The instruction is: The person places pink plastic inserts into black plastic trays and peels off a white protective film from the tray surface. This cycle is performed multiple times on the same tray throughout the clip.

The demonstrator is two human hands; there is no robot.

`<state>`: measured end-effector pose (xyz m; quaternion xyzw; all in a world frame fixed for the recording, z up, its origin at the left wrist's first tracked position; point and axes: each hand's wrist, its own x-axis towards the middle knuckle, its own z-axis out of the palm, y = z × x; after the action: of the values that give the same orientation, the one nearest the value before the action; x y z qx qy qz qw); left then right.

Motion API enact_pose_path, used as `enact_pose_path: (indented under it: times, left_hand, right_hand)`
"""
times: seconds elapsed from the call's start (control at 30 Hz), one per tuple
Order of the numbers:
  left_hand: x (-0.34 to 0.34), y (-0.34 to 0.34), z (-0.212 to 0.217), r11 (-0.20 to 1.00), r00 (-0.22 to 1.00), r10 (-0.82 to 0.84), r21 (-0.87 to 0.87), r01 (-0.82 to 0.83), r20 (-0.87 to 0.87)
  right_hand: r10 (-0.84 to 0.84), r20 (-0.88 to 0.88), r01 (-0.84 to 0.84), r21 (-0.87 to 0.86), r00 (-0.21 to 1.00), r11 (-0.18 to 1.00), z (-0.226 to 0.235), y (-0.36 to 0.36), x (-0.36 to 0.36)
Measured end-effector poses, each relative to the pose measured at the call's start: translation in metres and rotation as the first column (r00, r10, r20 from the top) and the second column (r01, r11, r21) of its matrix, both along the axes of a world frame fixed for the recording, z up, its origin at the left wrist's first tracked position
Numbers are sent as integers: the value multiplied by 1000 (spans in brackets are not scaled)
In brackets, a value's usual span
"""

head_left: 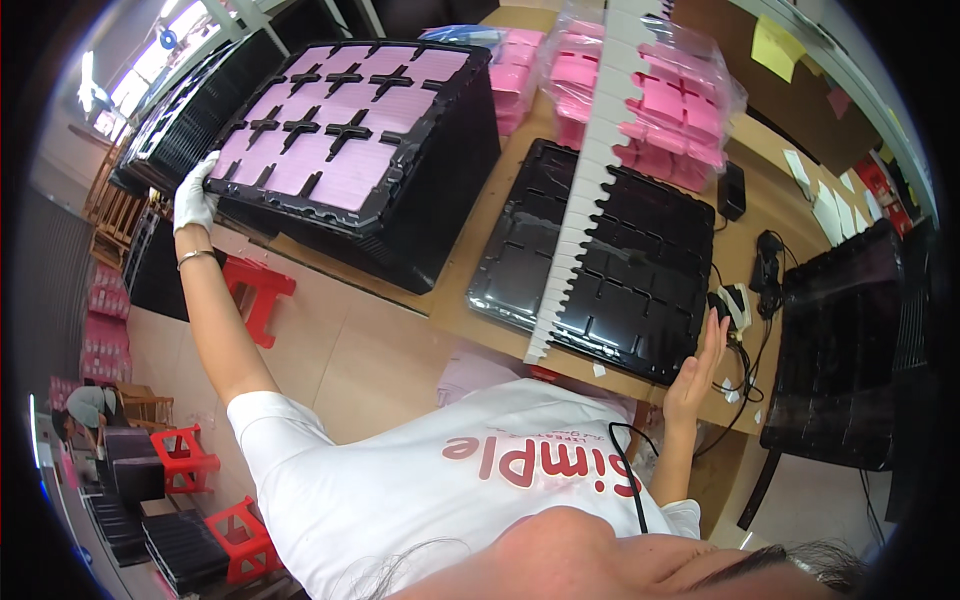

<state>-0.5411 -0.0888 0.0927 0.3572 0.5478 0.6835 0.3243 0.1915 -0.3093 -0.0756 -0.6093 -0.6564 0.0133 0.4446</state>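
Observation:
My left hand (194, 196), in a white glove, grips the near left corner of a black tray (300, 212) filled with pink flat pieces. That tray sits tilted on top of a tall stack of black trays (440, 200). My right hand (699, 366) is bare and open, fingers pointing up, at the near right corner of an empty black tray (630, 290) lying flat on the wooden table (450, 300). A long white toothed strip (585, 210) crosses over the empty tray.
Clear bags of pink pieces (670, 110) are piled at the back of the table. Another stack of black trays (840, 350) stands at the right, with cables (745, 340) beside it. Red stools (258, 287) and more trays are on the floor at left, where another person (90, 405) is.

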Motion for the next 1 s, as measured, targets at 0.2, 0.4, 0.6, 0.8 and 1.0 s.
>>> enact_pose_path:
  times: [0.2,0.4,0.6,0.8,1.0]
  left_hand:
    - [-47,4,-23,852,441,-24,-249,-461,-897]
    - [246,-62,29,967,591,-201,-63,246,-781]
    - [299,-92,3,909,-24,-74,-77,410,-997]
    - [323,-84,-13,908,-239,320,224,355,-917]
    - [419,-134,-113,550,395,-834,-641,535,-386]
  right_hand:
    - [57,28,-57,-2,998,998,9,12,-12]
    - [29,62,-29,-5,998,1000,16,14,-22]
    - [89,67,-88,-20,994,996,16,20,-33]
    - [121,4,-121,-36,993,992,17,23,-38]
    - [333,-277,-372,-103,901,922,13,49,-78]
